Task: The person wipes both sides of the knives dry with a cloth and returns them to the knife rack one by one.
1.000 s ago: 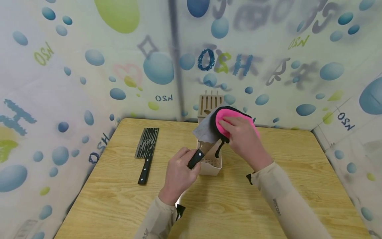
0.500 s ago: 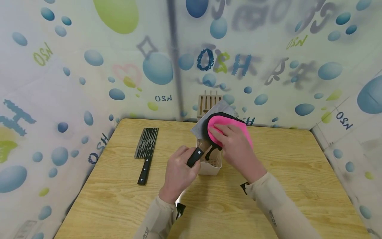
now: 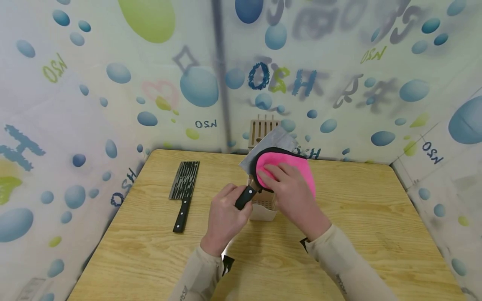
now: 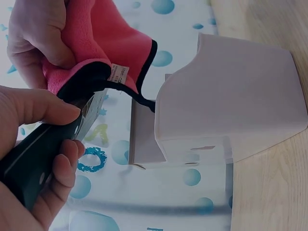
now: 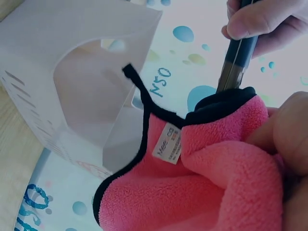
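My left hand (image 3: 227, 219) grips the black riveted handle (image 3: 245, 197) of a cleaver. The cleaver's broad grey blade (image 3: 278, 139) is raised and points away to the upper right. A pink cloth (image 3: 303, 167) with black edging lies over the lower blade, close up to the handle. With my right hand (image 3: 299, 198) I hold that cloth, fingers bent into it against the blade. In the right wrist view the cloth (image 5: 231, 163) shows a white label and a black loop, and it hides most of the blade.
Behind and below the hands stands a beige knife holder (image 3: 262, 213) with a slotted back part (image 3: 260, 127). A second cleaver (image 3: 185, 179), its blade streaked black, lies flat at left on the wooden table (image 3: 357, 200). A patterned backdrop (image 3: 169, 75) rises behind the table.
My right hand and the cloth have slid down and left along the blade toward the handle, baring more of the blade's far end. My left hand stays nearly still.
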The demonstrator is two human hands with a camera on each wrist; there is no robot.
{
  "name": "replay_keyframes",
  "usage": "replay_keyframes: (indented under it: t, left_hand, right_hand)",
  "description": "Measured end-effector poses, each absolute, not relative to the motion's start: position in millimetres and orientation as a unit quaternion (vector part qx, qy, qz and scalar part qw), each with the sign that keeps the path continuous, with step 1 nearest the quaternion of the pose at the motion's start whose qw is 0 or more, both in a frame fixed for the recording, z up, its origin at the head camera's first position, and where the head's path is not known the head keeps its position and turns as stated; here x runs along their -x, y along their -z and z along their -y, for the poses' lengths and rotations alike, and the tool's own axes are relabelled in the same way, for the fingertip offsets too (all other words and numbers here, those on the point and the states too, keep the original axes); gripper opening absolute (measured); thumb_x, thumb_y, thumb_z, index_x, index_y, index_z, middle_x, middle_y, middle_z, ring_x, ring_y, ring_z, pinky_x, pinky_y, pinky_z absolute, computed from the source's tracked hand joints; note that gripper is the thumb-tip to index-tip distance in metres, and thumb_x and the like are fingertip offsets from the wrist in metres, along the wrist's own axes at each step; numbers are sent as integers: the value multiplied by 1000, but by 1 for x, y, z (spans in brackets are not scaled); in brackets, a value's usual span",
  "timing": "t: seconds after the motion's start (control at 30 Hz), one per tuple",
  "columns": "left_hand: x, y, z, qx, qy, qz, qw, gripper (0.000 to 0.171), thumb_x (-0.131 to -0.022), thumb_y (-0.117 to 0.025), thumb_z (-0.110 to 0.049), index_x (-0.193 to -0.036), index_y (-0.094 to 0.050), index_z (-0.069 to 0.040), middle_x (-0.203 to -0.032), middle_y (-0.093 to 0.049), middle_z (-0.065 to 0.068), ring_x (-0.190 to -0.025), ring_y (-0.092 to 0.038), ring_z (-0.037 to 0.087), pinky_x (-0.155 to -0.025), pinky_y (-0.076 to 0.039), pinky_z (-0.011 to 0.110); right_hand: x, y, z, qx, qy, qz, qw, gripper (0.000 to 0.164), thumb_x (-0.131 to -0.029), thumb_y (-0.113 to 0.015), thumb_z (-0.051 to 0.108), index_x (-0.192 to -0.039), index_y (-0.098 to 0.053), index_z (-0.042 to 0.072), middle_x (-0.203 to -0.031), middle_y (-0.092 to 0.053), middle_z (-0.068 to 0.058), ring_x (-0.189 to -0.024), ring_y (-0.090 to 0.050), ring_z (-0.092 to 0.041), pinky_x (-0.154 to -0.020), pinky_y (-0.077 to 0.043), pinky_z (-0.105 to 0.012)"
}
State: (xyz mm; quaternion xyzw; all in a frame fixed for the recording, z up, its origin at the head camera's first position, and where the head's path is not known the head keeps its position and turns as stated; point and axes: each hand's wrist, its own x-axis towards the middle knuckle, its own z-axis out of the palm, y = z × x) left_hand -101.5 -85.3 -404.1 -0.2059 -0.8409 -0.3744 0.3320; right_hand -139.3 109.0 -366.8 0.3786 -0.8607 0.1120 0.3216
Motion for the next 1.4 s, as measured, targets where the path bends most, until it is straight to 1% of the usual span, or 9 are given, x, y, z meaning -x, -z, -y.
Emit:
replay_keyframes:
  t: [0.13, 0.2, 0.37, 0.47, 0.67, 0.8, 1.03, 1.27, 1.4]
  left_hand:
    - [101, 403, 85, 202, 374, 843, 330, 17, -77, -77, 4, -93, -77, 2, -80, -65, 9, -63, -61, 18, -55, -51, 30]
    - [101, 403, 85, 199, 374, 844, 328, 16, -77, -77, 4, -93, -77, 2, -80, -65, 9, -63, -60, 17, -55, -50, 30]
    - [101, 403, 83, 191, 373, 849, 323, 15, -77, -76, 3, -92, -76, 2, -79, -64, 9, -62, -60, 17, -54, -49, 29]
    - [102, 402, 83, 185, 374, 851, 320, 16, -77, -76, 3, -92, -77, 2, -79, -64, 9, -62, -59, 17, -54, -49, 28]
    - [104, 401, 84, 172, 376, 852, 322, 19, -77, -75, 3, -96, -77, 4, -80, -64, 11, -62, -59, 19, -54, -49, 30]
    - [105, 400, 84, 171, 375, 852, 324, 20, -77, -75, 2, -97, -77, 4, -82, -64, 12, -63, -61, 20, -53, -50, 30]
    - [105, 401, 83, 173, 382, 849, 322, 18, -76, -75, 4, -94, -77, 2, -79, -64, 11, -62, -60, 18, -54, -49, 29]
    - [103, 402, 82, 178, 385, 848, 320, 19, -74, -73, 5, -92, -77, 2, -79, -64, 10, -61, -58, 16, -53, -48, 27]
    - [102, 402, 81, 181, 382, 848, 319, 18, -74, -73, 5, -92, -77, 2, -79, -64, 9, -60, -57, 15, -53, -47, 25]
  right_hand:
    - [134, 367, -107, -379, -97, 865, 315, 55, -77, -58, -18, -124, -74, 7, -123, -69, -16, -103, -62, -37, -84, -55, -49]
    - [132, 367, -106, -379, -91, 868, 308, 53, -80, -58, -17, -125, -74, 7, -123, -69, -15, -104, -61, -36, -83, -54, -48]
    - [128, 366, -104, -379, -82, 872, 298, 44, -87, -63, -12, -124, -74, 7, -122, -70, -14, -106, -61, -35, -84, -54, -48]
    - [126, 365, -102, -380, -74, 874, 294, 39, -89, -66, -9, -123, -75, 7, -121, -70, -12, -106, -60, -33, -83, -53, -46]
    - [120, 364, -97, -394, -70, 868, 293, 31, -90, -77, 4, -121, -77, 9, -118, -71, -10, -104, -61, -31, -80, -50, -40]
    - [118, 362, -95, -394, -70, 868, 294, 30, -90, -78, 7, -120, -77, 9, -118, -71, -11, -104, -61, -31, -80, -51, -40]
    - [123, 363, -97, -377, -80, 873, 300, 34, -89, -71, -4, -120, -77, 8, -120, -70, -14, -102, -62, -35, -81, -53, -45]
    - [134, 364, -104, -363, -76, 877, 305, 50, -81, -59, -17, -120, -77, 8, -121, -70, -15, -101, -62, -37, -83, -54, -47]
    - [140, 365, -108, -355, -74, 881, 304, 50, -82, -60, -18, -120, -77, 8, -120, -70, -15, -101, -62, -37, -83, -54, -47]
